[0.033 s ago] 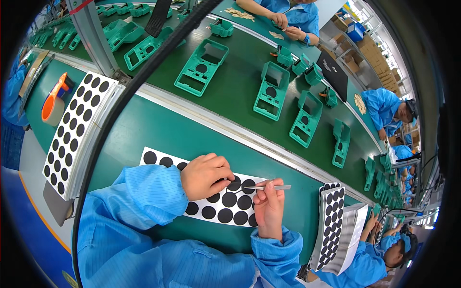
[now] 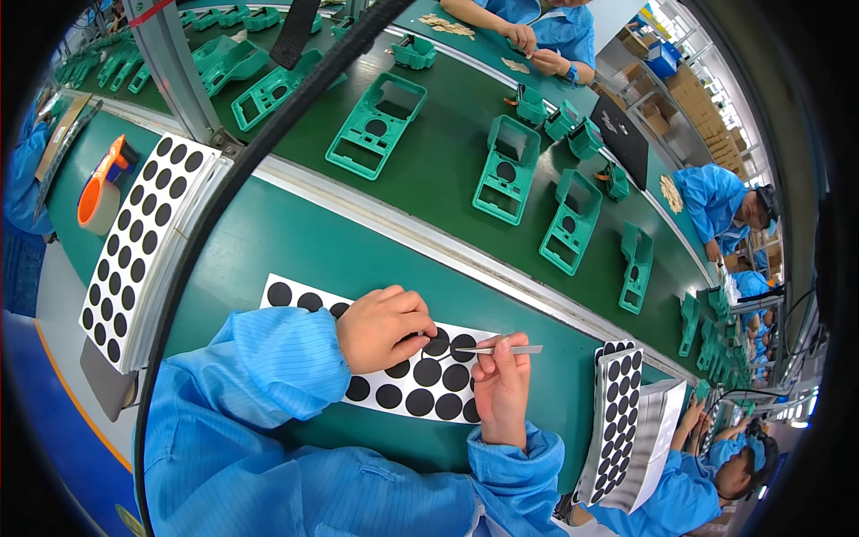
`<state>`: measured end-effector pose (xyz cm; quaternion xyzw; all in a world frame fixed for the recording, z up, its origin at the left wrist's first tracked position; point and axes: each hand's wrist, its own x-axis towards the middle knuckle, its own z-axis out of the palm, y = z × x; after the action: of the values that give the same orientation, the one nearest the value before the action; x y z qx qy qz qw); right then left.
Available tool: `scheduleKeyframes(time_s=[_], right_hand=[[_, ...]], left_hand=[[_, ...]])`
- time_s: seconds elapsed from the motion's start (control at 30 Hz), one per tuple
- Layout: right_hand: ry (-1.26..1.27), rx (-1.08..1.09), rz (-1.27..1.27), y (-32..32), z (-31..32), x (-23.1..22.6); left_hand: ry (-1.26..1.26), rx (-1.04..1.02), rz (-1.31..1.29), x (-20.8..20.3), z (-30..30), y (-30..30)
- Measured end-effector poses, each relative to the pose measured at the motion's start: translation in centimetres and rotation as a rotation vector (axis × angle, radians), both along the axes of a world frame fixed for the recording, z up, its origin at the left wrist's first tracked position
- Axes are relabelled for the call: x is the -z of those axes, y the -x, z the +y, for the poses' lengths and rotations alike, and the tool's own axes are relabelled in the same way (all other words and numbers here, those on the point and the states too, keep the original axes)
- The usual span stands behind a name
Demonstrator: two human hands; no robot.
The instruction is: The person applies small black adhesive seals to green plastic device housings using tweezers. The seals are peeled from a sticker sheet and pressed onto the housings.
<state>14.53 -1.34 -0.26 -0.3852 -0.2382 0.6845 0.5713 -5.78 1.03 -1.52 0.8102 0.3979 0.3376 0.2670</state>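
A white sheet of black round stickers (image 2: pixel 294 285) lies on the green bench in front of me. My left hand (image 2: pixel 383 331) rests over its upper middle, fingers curled, thumb and index finger closed together at the edge of one black sticker (image 2: pixel 438 343). Whether a sticker edge is between those fingertips is too small to see. Metal tweezers (image 2: pixel 517 350) are gripped in my right hand (image 2: pixel 503 389), thumb and fingers wrapped round them. They lie nearly level, points toward the left hand, over the stickers at the sheet's right part.
Stacked sticker sheets stand left (image 2: pixel 134 242) and right (image 2: pixel 617 421). An orange tape dispenser (image 2: pixel 100 192) sits far left. Past a metal rail (image 2: pixel 394 228), green plastic housings (image 2: pixel 376 125) lie on the green belt. A black cable (image 2: pixel 199 237) crosses my view. Co-workers in blue sit across and right.
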Motion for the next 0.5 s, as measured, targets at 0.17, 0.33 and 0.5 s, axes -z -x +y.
scheduleKeyframes(time_s=[0.17, 0.33, 0.5], right_hand=[[-0.006, -0.006, -0.002, 0.20, 0.02, -0.11], [0.002, -0.008, -0.005, 0.51, -0.04, -0.29], [0.012, -0.005, -0.006, 0.76, 0.00, -0.47]], left_hand=[[-0.001, 0.002, -0.002, -0.07, 0.04, 0.25], [-0.004, 0.002, 0.003, -0.09, -0.01, 0.52], [-0.008, -0.001, 0.005, -0.16, 0.05, 0.73]])
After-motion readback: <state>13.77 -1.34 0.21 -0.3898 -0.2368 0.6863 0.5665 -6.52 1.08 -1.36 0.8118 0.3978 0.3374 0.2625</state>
